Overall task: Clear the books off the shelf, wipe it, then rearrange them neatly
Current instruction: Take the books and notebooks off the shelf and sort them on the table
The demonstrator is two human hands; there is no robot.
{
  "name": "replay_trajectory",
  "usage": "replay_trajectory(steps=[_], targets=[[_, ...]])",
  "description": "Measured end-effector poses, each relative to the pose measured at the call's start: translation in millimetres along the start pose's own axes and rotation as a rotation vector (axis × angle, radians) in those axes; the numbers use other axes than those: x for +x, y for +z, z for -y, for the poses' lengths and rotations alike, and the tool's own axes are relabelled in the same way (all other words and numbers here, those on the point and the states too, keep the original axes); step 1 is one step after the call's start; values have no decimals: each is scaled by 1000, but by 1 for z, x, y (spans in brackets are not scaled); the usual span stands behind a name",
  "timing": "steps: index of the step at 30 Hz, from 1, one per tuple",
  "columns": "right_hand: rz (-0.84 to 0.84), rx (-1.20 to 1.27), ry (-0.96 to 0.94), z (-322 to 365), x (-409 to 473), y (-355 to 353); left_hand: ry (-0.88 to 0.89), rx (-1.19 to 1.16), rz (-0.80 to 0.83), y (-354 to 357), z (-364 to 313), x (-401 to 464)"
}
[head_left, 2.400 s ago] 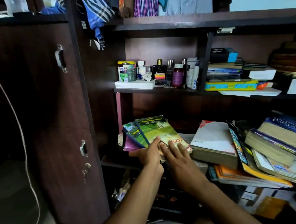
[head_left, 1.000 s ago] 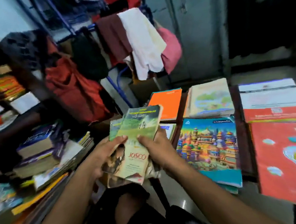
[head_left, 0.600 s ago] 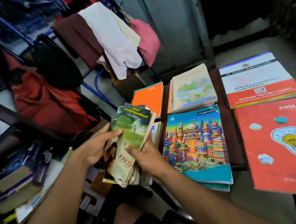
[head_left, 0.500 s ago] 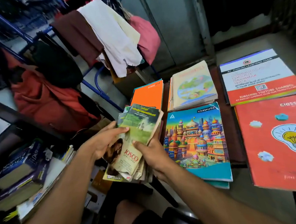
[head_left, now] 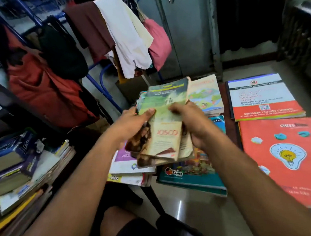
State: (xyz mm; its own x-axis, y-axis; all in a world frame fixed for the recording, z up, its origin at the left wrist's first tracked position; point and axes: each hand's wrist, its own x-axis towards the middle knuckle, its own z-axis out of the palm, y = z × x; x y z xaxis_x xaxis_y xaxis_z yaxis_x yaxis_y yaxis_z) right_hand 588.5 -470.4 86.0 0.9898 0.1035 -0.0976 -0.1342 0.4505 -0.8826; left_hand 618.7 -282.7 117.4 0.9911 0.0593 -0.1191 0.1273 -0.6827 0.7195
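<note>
From the head camera, your left hand (head_left: 132,121) and right hand (head_left: 191,120) grip a small stack of paperbacks (head_left: 161,122), thumbs pinching the top cover, above the books on the low table (head_left: 231,127). More books (head_left: 15,165) lie at your left.

Worn paper paperbacks (head_left: 165,129); glossy floor (head_left: 196,209); metal cabinet (head_left: 185,27).

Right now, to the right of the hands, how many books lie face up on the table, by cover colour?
Red lightbulb notebook: 1
White-and-red grammar book: 1
Teal classmate notebook: 1
Cream landscape book: 1
Total: 4
</note>
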Motion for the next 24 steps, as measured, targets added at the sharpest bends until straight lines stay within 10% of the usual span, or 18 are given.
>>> replay_trajectory(steps=[12,24], targets=[[-383,-122,-121,-22,-27,-59,97,-259,121,100,-34,-13],[5,-279,-67,11,60,-19,219,-609,-86,39,-18,26]])
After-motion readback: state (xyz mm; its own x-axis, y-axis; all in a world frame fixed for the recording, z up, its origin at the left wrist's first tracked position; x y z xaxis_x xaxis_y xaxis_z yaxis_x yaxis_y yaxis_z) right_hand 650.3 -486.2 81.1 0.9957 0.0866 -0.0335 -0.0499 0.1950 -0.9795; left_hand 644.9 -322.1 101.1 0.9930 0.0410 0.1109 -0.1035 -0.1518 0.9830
